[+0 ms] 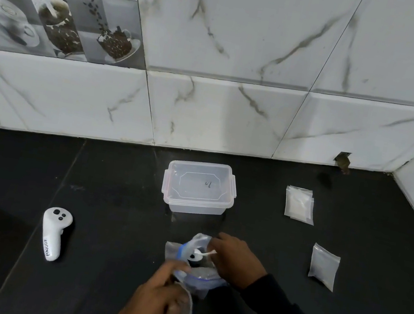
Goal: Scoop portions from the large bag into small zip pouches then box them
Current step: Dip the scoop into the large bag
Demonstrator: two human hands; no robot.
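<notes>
The large clear bag (202, 276) with a blue zip edge stands open on the black counter near the front middle. My right hand (234, 260) holds a small white spoon (201, 253) with its bowl inside the bag's mouth. My left hand (154, 305) grips the bag's near rim together with a small clear pouch (186, 309). A clear plastic box (199, 187) with its lid on sits just behind the bag. A small stack of pouches (299, 204) with white content lies to the right, and another small pouch (323, 266) lies nearer.
A white hand-held controller (54, 232) lies on the counter to the left. White marble wall tiles (221, 115) rise at the back and at the far right, with a small hole (342, 161) near the corner.
</notes>
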